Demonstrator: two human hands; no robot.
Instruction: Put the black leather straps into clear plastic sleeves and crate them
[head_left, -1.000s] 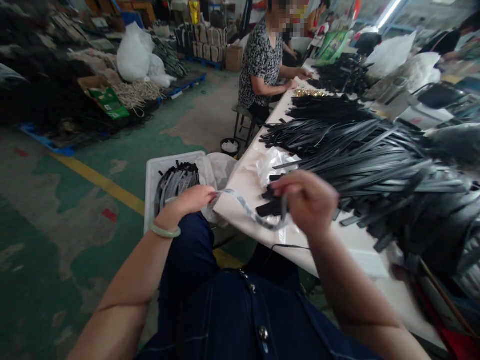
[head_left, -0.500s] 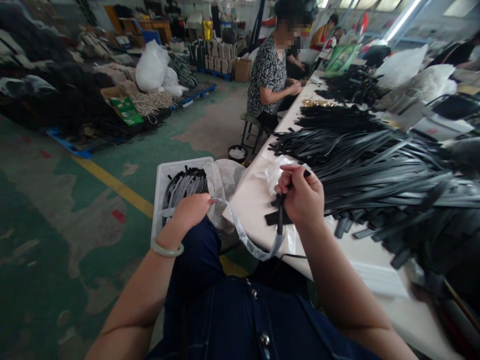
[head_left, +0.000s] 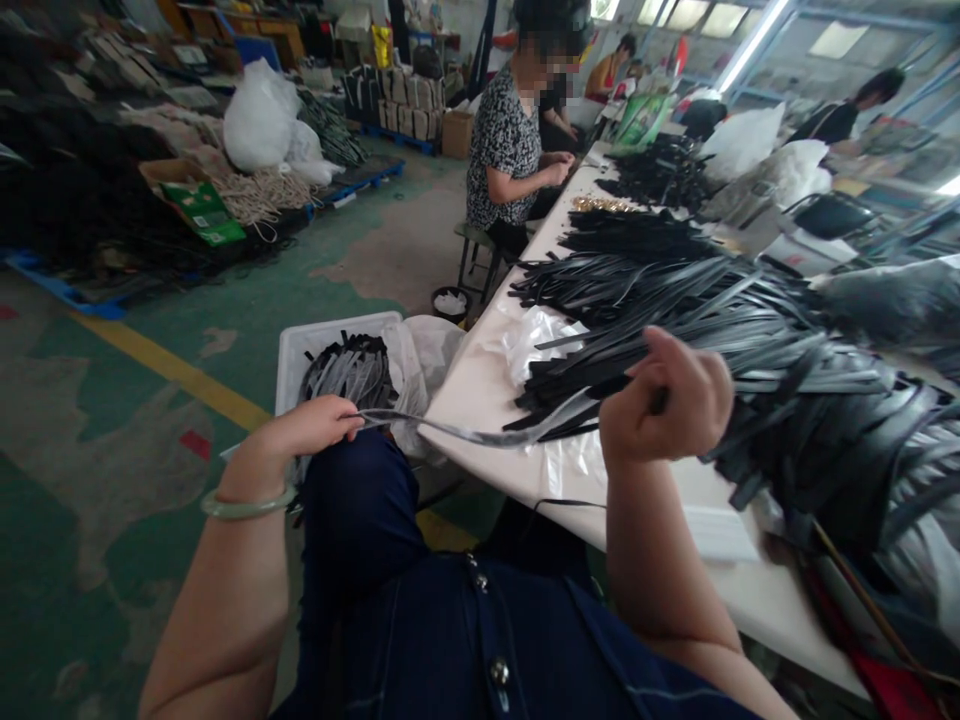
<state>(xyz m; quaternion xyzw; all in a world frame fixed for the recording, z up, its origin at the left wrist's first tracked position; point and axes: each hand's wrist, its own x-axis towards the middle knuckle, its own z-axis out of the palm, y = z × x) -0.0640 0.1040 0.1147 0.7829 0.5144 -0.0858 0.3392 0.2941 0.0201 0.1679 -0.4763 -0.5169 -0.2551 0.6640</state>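
Observation:
A long strap [head_left: 480, 436] in a translucent plastic sleeve runs between my two hands, sagging slightly in the middle. My left hand [head_left: 319, 425], above my knee and beside the white bin, pinches one end. My right hand [head_left: 671, 400] is raised over the table's near edge, its fingers curled round the other end; a dark bit shows inside the fist. Behind and to the right of this hand spreads a big heap of black straps [head_left: 757, 350]. The white bin [head_left: 280, 360] holds more black straps, some with clear sleeves.
Crumpled clear plastic [head_left: 536, 340] lies on the white table [head_left: 472, 400]. A co-worker in a patterned shirt [head_left: 495, 130] sits on a stool [head_left: 474, 235] further along. A small black bucket [head_left: 451, 305] stands on the floor. Pallets with piled goods are at left.
My hands have moved apart, left hand leftwards and right hand rightwards. The strap, earlier hanging in a deep loop, is now drawn nearly straight. The view has turned slightly right.

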